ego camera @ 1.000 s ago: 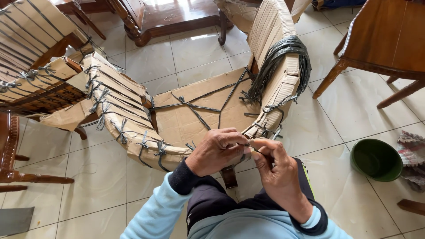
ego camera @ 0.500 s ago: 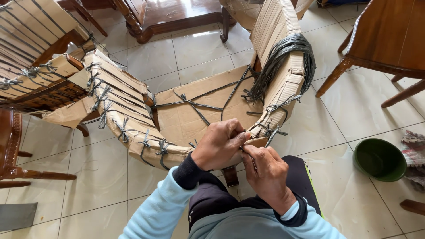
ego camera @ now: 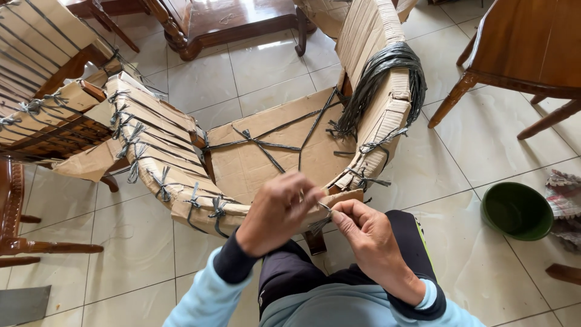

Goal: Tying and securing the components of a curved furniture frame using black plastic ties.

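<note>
The left hand [ego camera: 279,212] hid the knot in the thin grey plastic strap [ego camera: 319,223]; the patterned cloth [ego camera: 566,203] was cut off at the right edge.

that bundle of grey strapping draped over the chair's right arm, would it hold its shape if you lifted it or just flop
The grey strapping bundle would probably flop: it already sags in loose loops over the cardboard-wrapped chair. It looks thin and ribbon-like, so likely light for its bulk. Loose strands could snag or tangle, judging by the frayed knot ends along the chair's wrapped edge.
</note>
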